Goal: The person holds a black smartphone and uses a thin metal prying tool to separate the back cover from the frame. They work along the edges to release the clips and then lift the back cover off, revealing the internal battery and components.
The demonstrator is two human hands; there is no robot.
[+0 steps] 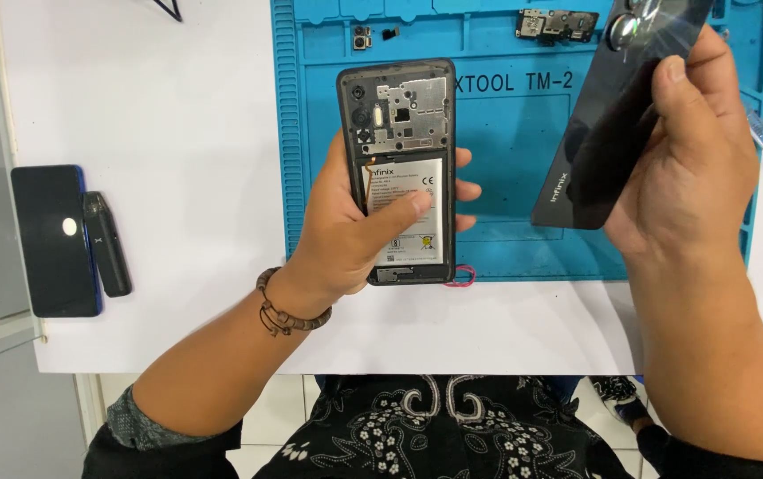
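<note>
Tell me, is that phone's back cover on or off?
Off: the phone shows its bare battery; the right hand holds the back cover apart.

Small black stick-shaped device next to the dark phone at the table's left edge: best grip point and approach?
Pinch the black stick device across its narrow width at mid-length, coming from above. It lies flat on the white table; its left side sits against the dark phone, so the finger on that side has little room. Sliding it rightward first may help.

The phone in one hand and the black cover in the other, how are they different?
The phone, held in the left hand, is open at the back, showing its battery and metal parts; the black cover, in the right hand, is smooth and glossy. The phone looks thick, the cover thin. The phone stands straight, the cover tilts. Both are dark, of similar shape.
</note>
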